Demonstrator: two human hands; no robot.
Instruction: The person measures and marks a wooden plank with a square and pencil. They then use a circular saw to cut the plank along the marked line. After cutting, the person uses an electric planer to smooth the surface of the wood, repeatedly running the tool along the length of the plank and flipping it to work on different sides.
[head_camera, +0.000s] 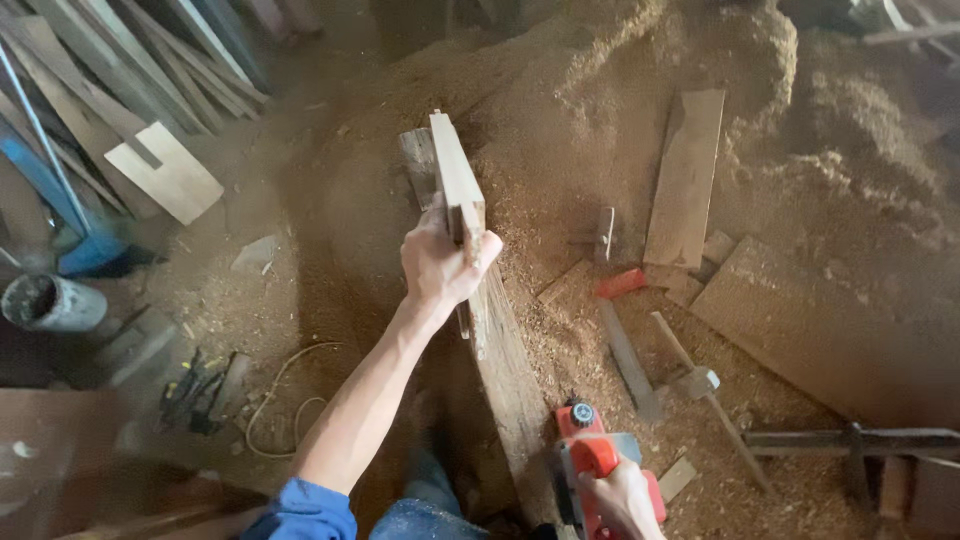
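Your left hand (440, 262) grips a short wooden board (457, 185), held on edge above the long plank (500, 350). Your right hand (622, 497) wraps the red electric planer (590, 462), low beside that plank's near end.

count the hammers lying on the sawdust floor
1: a hammer lies right of the long plank, near the right hand on the red electric planer. Sawdust may hide others.
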